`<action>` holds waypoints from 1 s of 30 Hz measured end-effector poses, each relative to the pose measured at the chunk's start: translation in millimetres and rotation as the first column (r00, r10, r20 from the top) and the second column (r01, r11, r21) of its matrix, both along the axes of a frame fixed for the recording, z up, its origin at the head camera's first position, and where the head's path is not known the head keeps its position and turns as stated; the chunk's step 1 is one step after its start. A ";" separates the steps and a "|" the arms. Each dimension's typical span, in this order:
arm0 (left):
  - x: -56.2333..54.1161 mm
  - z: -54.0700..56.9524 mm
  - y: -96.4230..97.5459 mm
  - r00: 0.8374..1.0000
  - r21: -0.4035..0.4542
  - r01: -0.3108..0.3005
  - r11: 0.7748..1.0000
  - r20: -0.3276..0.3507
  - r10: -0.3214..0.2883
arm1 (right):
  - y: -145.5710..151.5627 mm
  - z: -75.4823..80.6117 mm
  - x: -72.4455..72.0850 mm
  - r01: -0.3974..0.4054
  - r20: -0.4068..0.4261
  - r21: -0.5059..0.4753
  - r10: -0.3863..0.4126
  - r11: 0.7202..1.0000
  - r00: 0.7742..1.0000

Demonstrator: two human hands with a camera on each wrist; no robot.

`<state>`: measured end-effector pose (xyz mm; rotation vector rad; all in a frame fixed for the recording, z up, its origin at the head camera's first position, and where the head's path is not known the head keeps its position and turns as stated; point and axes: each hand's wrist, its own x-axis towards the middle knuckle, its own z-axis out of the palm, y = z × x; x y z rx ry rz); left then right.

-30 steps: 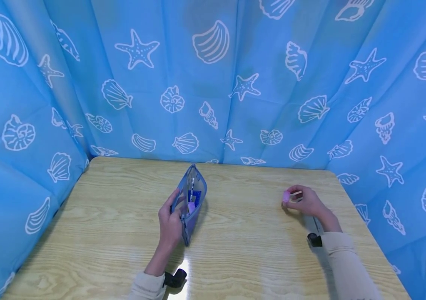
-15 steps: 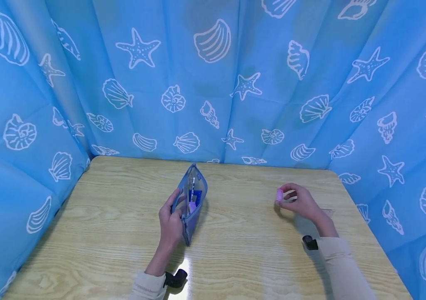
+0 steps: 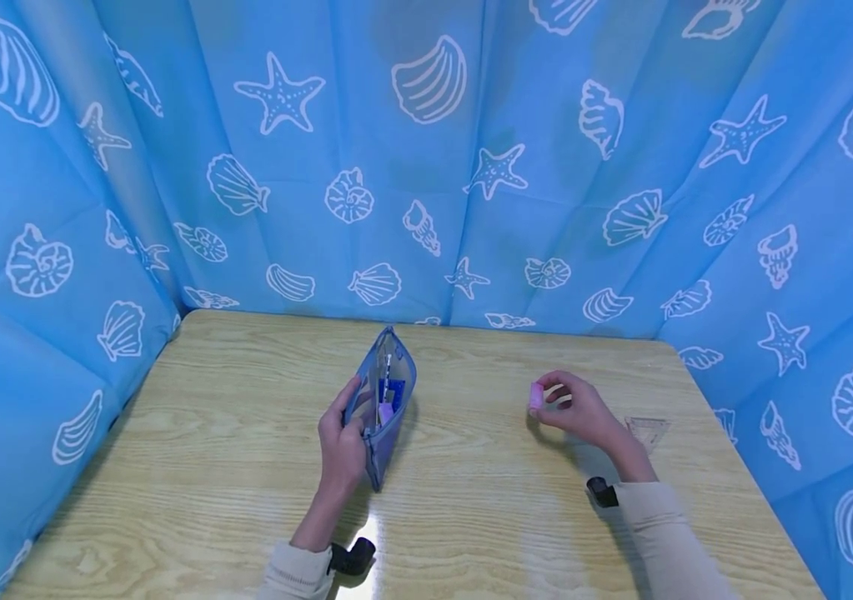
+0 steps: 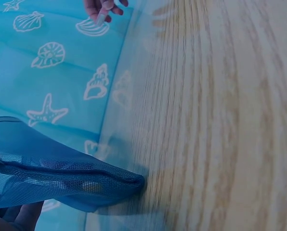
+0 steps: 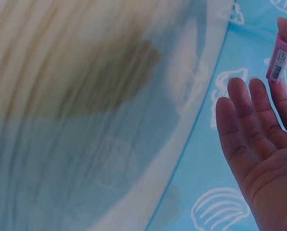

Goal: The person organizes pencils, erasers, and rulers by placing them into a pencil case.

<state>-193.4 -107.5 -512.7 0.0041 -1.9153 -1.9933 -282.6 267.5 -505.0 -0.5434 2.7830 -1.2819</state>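
My left hand (image 3: 342, 454) grips a blue mesh zip pencil case (image 3: 383, 457) by its near-left side, with the thumb inside the rim. The case's mouth gapes upward and shows a patterned pencil (image 3: 387, 371), a dark blue item (image 3: 396, 388) and a purple block (image 3: 385, 412). To the right, my right hand (image 3: 576, 412) pinches a small pink eraser (image 3: 536, 397) between thumb and index finger, above the table. In the right wrist view, a barcode label shows on the eraser (image 5: 278, 60), and the other fingers are spread apart from it.
A clear triangle ruler (image 3: 649, 430) lies on the wooden table (image 3: 471, 517), beside the right wrist. Blue curtains (image 3: 366, 83) with white shells and starfish enclose the table's back and sides.
My right hand has moved left with the pink eraser, toward the pencil case, uncovering the triangle ruler behind it. The left hand and the case have stayed in place.
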 end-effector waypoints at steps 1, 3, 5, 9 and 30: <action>0.6 0.6 0.0 1.000 0.002 0.002 1.000 0.002 -0.002 | -2.1 -0.1 0.5 -0.007 -0.002 -0.006 0.007 1.000 1.000; 1.1 0.8 0.3 1.000 0.007 0.004 1.000 -0.001 -0.004 | -6.3 -0.4 1.1 -0.022 -0.008 -0.015 0.022 1.000 1.000; 1.4 0.8 0.4 1.000 0.005 0.010 1.000 -0.003 -0.010 | -10.5 -0.5 1.7 -0.040 -0.016 -0.020 0.040 0.999 0.999; 1.4 -0.3 0.0 1.000 -0.008 0.026 1.000 -0.010 -0.026 | -21.2 1.2 4.2 -0.058 -0.018 -0.027 0.058 0.998 0.998; 4.9 -1.6 -3.9 0.998 -0.027 0.065 0.998 -0.017 -0.065 | -93.0 25.0 2.7 -0.147 -0.019 0.004 0.147 0.989 0.989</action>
